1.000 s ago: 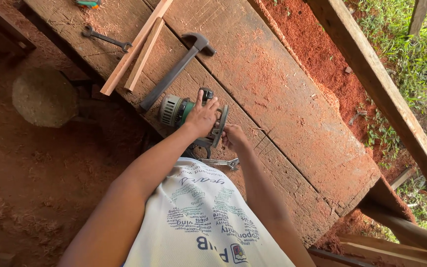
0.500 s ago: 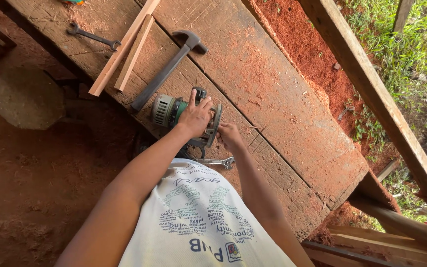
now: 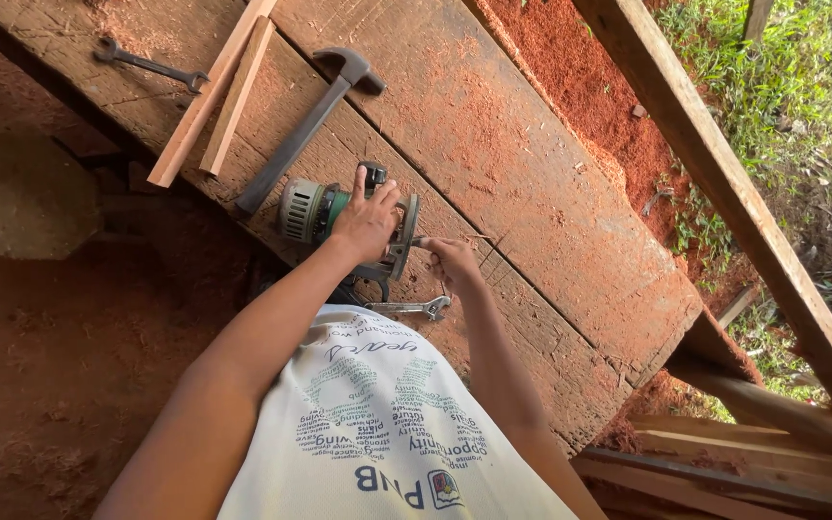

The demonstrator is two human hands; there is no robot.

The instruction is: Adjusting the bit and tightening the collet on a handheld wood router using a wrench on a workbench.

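Note:
A green and grey circular saw (image 3: 312, 210) lies on its side on the rough plank workbench (image 3: 532, 193). My left hand (image 3: 368, 223) rests over the saw's body and holds it down. My right hand (image 3: 452, 260) is closed on a small tool at the saw's blade side; the tool itself is mostly hidden by my fingers. A silver open-end spanner (image 3: 414, 308) lies on the bench just below my right hand.
A claw hammer (image 3: 310, 125) lies diagonally beside the saw. Two pale wood strips (image 3: 219, 91) and a second spanner (image 3: 146, 65) lie farther left. A slanted timber beam (image 3: 724, 183) crosses the right side over red soil and grass.
The view has drifted slightly, so the bench sits a little lower and to the right in frame. My hands stay on the saw with only small shifts.

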